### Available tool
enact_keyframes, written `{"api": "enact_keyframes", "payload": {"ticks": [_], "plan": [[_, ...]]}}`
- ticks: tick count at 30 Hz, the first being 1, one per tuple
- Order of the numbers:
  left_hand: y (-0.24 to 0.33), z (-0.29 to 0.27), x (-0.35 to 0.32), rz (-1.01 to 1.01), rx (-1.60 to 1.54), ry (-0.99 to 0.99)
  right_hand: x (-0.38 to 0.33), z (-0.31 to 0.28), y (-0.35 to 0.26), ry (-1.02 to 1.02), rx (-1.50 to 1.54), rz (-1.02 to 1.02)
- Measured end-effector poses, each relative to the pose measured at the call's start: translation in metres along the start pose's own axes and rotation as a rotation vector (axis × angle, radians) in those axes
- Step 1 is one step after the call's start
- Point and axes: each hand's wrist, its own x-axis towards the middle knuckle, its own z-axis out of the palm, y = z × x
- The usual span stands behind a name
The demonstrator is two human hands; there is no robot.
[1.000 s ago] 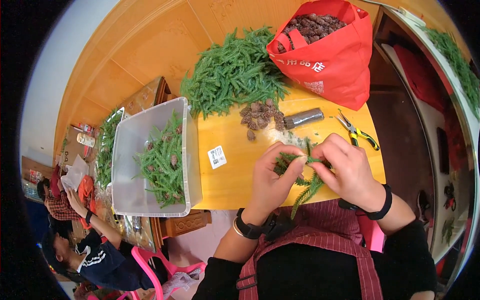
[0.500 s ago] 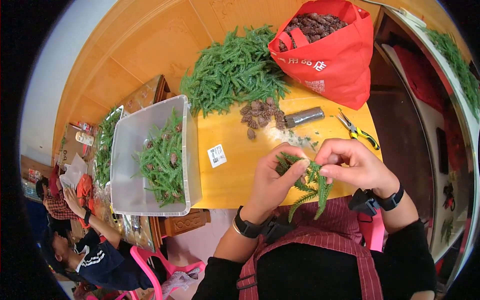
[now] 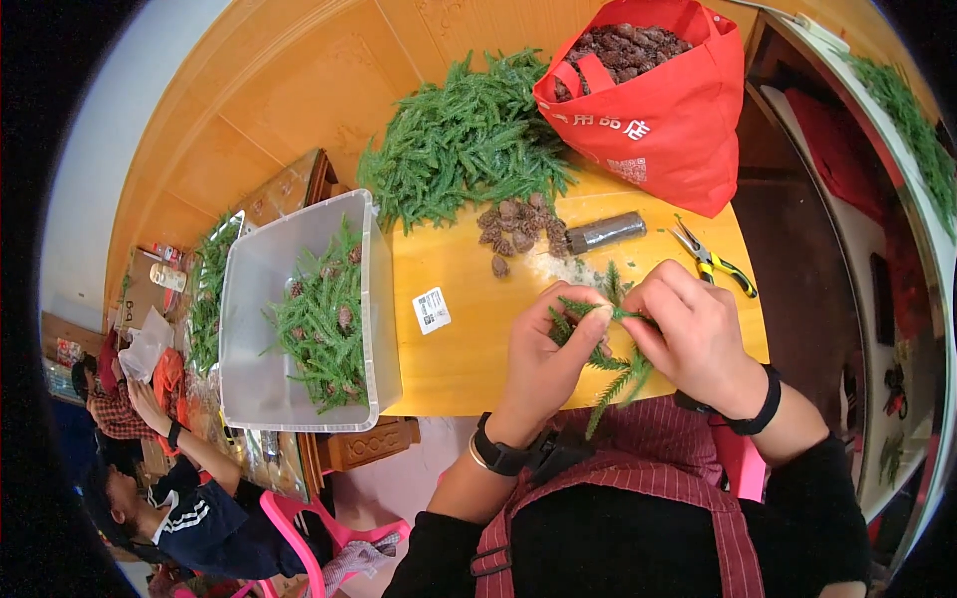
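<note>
my left fingers [image 3: 590, 327] pinching a green sprig [image 3: 616, 387] above the near edge of the yellow bench [image 3: 454, 369], my right fingers [image 3: 650, 341] gripping it opposite, brown pinecones [image 3: 521, 242] and a dark bundle [image 3: 608, 233] beyond, pliers [image 3: 706, 269] to the right

Free tabletop [image 3: 449, 374] leftward (plastic bin [image 3: 383, 339] beyond)

And over at the lower left sat a co-worker in a dark striped top [image 3: 214, 528], a pink chair [image 3: 309, 546] just beside! Farther up that left edge, a white bottle [image 3: 167, 277], then a bright orange bundle [image 3: 168, 379]. Mid-frame lay a white label [image 3: 432, 310]; wood panelling [image 3: 309, 80] swept across the upper left, red cloth [image 3: 835, 149] showing upper right!
</note>
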Motion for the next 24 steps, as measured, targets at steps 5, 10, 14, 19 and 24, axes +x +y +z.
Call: {"api": "enact_keyframes", "payload": {"ticks": [5, 10, 14, 19, 24], "plan": [[0.000, 0.008, -0.001, -0.002, -0.050, 0.075, 0.004, 0.005, 0.002, 0.072, -0.116, -0.058], [0.004, 0.008, -0.002, 0.002, -0.054, 0.097, 0.012, 0.007, 0.008, 0.060, 0.022, 0.009], [0.005, 0.004, -0.002, 0.199, 0.072, 0.096, 0.006, 0.000, 0.008, -0.097, 0.530, 0.306], [0.007, 0.003, -0.005, 0.373, 0.278, 0.012, -0.004, -0.009, 0.015, -0.272, 1.097, 0.603], [0.004, 0.000, -0.002, 0.575, 0.486, -0.037, -0.010, -0.001, 0.011, -0.146, 1.299, 0.540]]}}
